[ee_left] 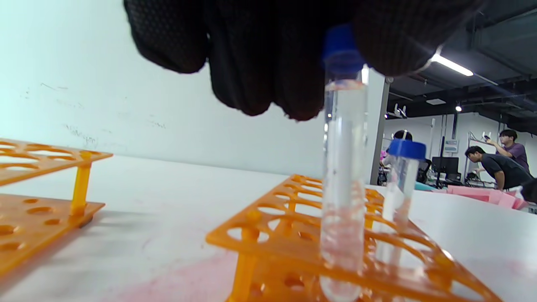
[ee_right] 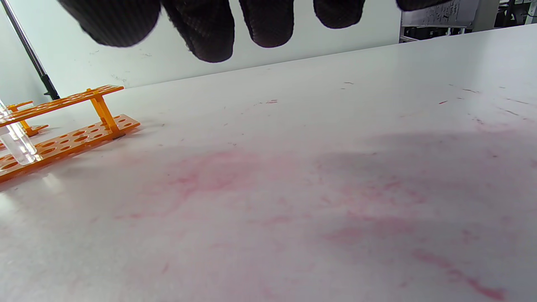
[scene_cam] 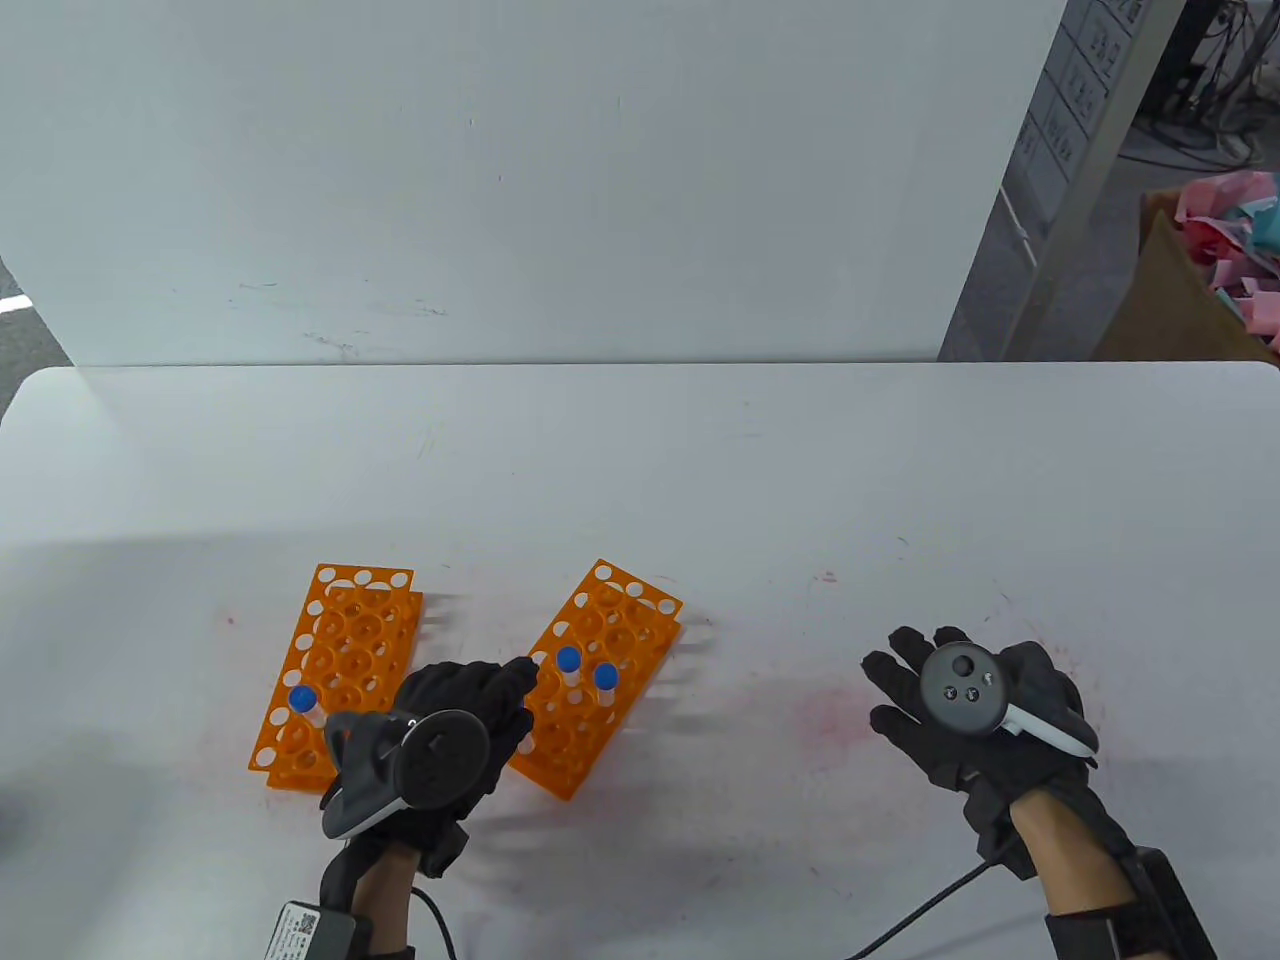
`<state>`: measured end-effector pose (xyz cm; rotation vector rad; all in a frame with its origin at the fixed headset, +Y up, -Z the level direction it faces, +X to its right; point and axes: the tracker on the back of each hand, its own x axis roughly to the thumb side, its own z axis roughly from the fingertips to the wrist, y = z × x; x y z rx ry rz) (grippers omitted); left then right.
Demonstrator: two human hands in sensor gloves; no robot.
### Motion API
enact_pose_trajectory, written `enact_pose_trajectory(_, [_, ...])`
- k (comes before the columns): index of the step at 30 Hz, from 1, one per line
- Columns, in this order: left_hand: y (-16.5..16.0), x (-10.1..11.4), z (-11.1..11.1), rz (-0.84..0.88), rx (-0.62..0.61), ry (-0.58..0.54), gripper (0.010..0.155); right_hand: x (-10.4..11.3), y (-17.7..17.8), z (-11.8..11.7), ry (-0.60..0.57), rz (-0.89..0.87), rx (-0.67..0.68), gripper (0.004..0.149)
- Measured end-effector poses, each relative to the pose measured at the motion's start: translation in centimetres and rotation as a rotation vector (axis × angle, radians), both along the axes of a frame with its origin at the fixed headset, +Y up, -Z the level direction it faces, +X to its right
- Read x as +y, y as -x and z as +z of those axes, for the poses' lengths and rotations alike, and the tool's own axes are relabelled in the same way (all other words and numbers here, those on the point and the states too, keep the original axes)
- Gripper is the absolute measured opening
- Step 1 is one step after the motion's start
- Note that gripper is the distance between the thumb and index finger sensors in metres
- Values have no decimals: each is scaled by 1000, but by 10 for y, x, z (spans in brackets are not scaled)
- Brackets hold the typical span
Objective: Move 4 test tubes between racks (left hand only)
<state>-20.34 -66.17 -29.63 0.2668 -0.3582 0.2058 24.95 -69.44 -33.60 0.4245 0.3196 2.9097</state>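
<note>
Looking down at the table, we see two orange racks. The left rack runs long from 12 to 6 o'clock, leaning a little. One blue-capped tube stands up in it near its 7 o'clock corner. The right rack runs long from 1 to 7 o'clock. Two tubes with blue caps stand up in its middle. Our left hand sits between the racks, with its fingers reaching toward 2 o'clock onto the near end of the right rack. The round tracker on its back hides what the fingers do there. Our right hand rests well apart at 3 o'clock, flat, fingers spread, holding nothing.

From the left wrist, we see the left hand's fingers pinching the blue cap of a clear tube. The tube stands straight up, cap at 12 o'clock, with its bottom down in a hole of the right rack. We cannot tell if its tip touches the bottom plate. Another capped tube stands just behind it. The left rack is cut off at 9 o'clock. Some people work far away at 3 o'clock.

From the right wrist, we see the right hand's fingertips hanging loose over the pink-stained table. One rack shows at 9 o'clock, with a clear tube cut off at the edge.
</note>
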Motion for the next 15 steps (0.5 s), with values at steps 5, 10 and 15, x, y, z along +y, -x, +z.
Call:
enact_pose_trajectory(5, [12,5,4,57,31,-40,52,0,0,0,0,0,-1,62])
enact_pose_trajectory(10, [23,9,6,64,86,-83,52,0,0,0,-7,2,0,62])
enact_pose_trajectory(15, [36,9,3,65,147,-82,52,4,2,1,-33,-1,2,62])
